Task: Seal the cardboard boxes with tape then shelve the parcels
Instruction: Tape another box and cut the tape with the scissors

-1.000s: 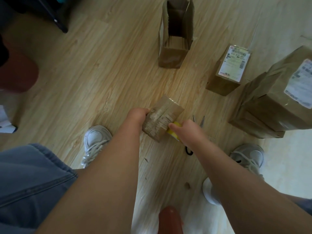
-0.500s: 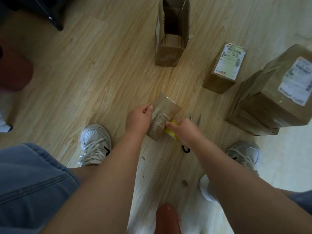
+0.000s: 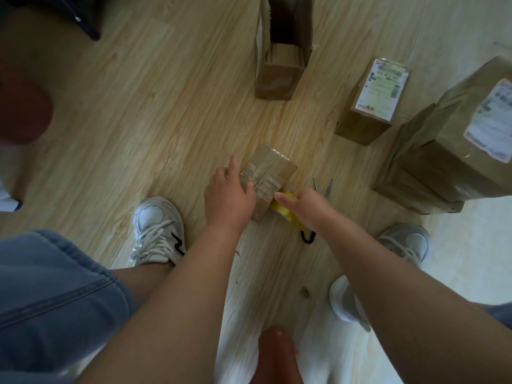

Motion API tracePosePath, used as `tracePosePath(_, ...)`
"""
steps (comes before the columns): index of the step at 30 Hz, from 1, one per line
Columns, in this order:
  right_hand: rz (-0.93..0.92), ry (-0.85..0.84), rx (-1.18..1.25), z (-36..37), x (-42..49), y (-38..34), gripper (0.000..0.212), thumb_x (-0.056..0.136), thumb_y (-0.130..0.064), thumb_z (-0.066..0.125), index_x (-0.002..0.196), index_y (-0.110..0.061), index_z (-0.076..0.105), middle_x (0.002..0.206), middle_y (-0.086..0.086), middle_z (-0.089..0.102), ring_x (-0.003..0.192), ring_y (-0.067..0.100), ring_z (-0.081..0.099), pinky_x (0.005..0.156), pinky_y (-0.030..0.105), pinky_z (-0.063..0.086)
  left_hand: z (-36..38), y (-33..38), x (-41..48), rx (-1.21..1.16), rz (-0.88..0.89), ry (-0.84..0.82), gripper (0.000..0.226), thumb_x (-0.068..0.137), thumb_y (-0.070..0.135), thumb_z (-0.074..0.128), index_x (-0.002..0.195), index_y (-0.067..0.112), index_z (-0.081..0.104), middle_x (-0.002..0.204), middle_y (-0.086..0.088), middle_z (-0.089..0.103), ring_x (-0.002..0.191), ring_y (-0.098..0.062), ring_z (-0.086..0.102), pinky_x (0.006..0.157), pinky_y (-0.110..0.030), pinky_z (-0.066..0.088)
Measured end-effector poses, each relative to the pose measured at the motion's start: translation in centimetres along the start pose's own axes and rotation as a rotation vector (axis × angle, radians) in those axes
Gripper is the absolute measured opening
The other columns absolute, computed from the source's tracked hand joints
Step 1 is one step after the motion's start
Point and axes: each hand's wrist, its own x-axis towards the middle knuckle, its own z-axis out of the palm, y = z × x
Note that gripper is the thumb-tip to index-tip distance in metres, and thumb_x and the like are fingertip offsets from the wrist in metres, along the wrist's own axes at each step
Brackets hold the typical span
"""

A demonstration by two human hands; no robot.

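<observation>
I see a small cardboard box (image 3: 267, 177) on the wooden floor (image 3: 155, 120), between the two shoes, with wrinkled clear tape across its top. My left hand (image 3: 228, 194) lies flat on the near left part of the box, fingers spread and loose, the index finger pointing away over the floor; it presses rather than grips. My right hand (image 3: 303, 206) is closed around a yellow tape roll (image 3: 288, 210) held just against the box's near right corner, thumb on top of the roll. Behind that hand lie scissors (image 3: 322, 187) on the floor: the blades show past the knuckles and a black handle loop shows beneath the wrist.

Farther off stands a tall open box (image 3: 279, 62), its flaps up, upright on the floor. To its right is a sealed parcel (image 3: 372, 103) with a printed label on top. At the right edge sits a larger labelled parcel (image 3: 465, 134) resting on what looks like folded flat cardboard; I cannot tell how many sheets.

A white left shoe (image 3: 156, 230) is near the left forearm, a grey right shoe (image 3: 404, 241) beside the right forearm, and blue denim (image 3: 50, 295) fills the lower left
</observation>
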Motion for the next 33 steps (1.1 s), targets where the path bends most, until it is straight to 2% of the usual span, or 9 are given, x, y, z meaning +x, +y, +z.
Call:
tracePosePath(7, -0.012, 0.003, -0.065, -0.4, -1.4, -0.2, 0.056, 0.097, -0.061, 0.048, 0.114, -0.009, 0.064, 0.091, 0.004, 0.063, 0.079, 0.018, 0.06, 0.061, 0.03, 0.041, 0.3, -1.1, -2.5, 0.154, 0.004, -0.281, 0.137, 0.069, 0.054, 0.08, 0.151, 0.029, -0.027, 0.161, -0.006, 0.008, 0.147, -0.027, 0.013, 0.119, -0.045, 0.02)
tracePosePath(14, -0.152, -0.002, 0.032, -2.9, -2.9, -1.3, 0.054, 0.088, -0.059, 0.064, 0.095, -0.006, 0.072, 0.079, 0.006, 0.066, 0.073, 0.017, 0.062, 0.069, 0.031, 0.045, -1.9, -2.2, 0.5, -0.27, -0.123, -0.392, 0.127, 0.063, 0.018, 0.089, 0.157, 0.037, 0.006, 0.153, -0.01, 0.024, 0.142, -0.027, 0.026, 0.109, -0.032, 0.03)
tracePosePath(17, -0.147, -0.085, 0.193, -4.4, -3.1, -1.5, 0.042, 0.083, -0.058, 0.07, 0.089, -0.017, 0.076, 0.096, 0.009, 0.075, 0.094, 0.025, 0.07, 0.096, 0.043, 0.052, -2.8, -2.8, 1.4, -0.468, -0.209, -0.417, 0.117, 0.059, 0.011, 0.086, 0.155, 0.036, 0.023, 0.154, -0.007, 0.025, 0.14, -0.026, 0.031, 0.104, -0.029, 0.036)
tracePosePath(20, -0.171, -0.146, 0.255, -5.0, -3.2, -1.8, 0.039, 0.075, -0.059, 0.073, 0.085, -0.022, 0.079, 0.091, 0.004, 0.077, 0.098, 0.023, 0.071, 0.104, 0.046, 0.047, -3.0, -3.2, 1.5, -0.752, -0.298, -0.398, 0.1, 0.06, 0.003, 0.08, 0.148, 0.031, 0.042, 0.135, -0.001, 0.05, 0.12, -0.02, 0.053, 0.103, -0.033, 0.046)
tracePosePath(23, -0.203, -0.114, 0.247, -4.4, -3.6, -2.4, 0.038, 0.088, -0.046, 0.069, 0.096, -0.011, 0.077, 0.087, 0.006, 0.077, 0.092, 0.02, 0.072, 0.096, 0.035, 0.047, -2.7, -3.5, 1.1, -0.889, -0.351, -0.341, 0.082, 0.069, -0.001, 0.078, 0.141, 0.028, 0.053, 0.112, 0.011, 0.061, 0.1, -0.007, 0.06, 0.096, -0.027, 0.049)
tracePosePath(26, -0.233, -0.058, 0.233, -3.7, -4.1, -2.9, 0.043, 0.089, -0.047, 0.069, 0.094, -0.004, 0.075, 0.078, 0.007, 0.076, 0.077, 0.021, 0.07, 0.082, 0.034, 0.051, -2.5, -3.9, 0.9, -0.865, -0.353, -0.322, 0.08, 0.066, 0.004, 0.082, 0.137, 0.033, 0.057, 0.112, 0.016, 0.058, 0.106, -0.006, 0.056, 0.101, -0.03, 0.047)
tracePosePath(29, -0.238, 0.009, 0.181, -3.4, -3.7, -3.5, 0.049, 0.087, -0.049, 0.07, 0.085, 0.0, 0.072, 0.062, 0.003, 0.063, 0.057, 0.011, 0.054, 0.062, 0.031, 0.042, -2.2, -4.0, 0.8, -0.859, -0.351, -0.306, 0.08, 0.066, 0.004, 0.082, 0.136, 0.034, 0.058, 0.116, 0.012, 0.06, 0.106, -0.007, 0.058, 0.09, -0.025, 0.049)
tracePosePath(31, -0.232, 0.092, 0.002, -3.0, -3.4, -3.4, 0.05, 0.086, -0.055, 0.069, 0.074, -0.007, 0.065, 0.06, -0.002, 0.055, 0.055, 0.011, 0.05, 0.057, 0.028, 0.038, -2.2, -4.5, 0.7, -0.9, -0.393, -0.297, 0.079, 0.065, 0.009, 0.083, 0.136, 0.035, 0.058, 0.116, 0.01, 0.063, 0.102, -0.006, 0.06, 0.081, -0.022, 0.048)
tracePosePath(33, -0.177, 0.159, -0.204, -2.5, -3.1, -2.1, 0.057, 0.084, -0.064, 0.066, 0.071, -0.009, 0.062, 0.059, -0.004, 0.053, 0.055, 0.013, 0.052, 0.053, 0.027, 0.036, -2.2, -5.1, 0.8, -0.929, -0.428, -0.294, 0.085, 0.055, 0.019, 0.086, 0.134, 0.038, 0.059, 0.127, 0.004, 0.061, 0.109, -0.012, 0.06, 0.091, -0.029, 0.05)
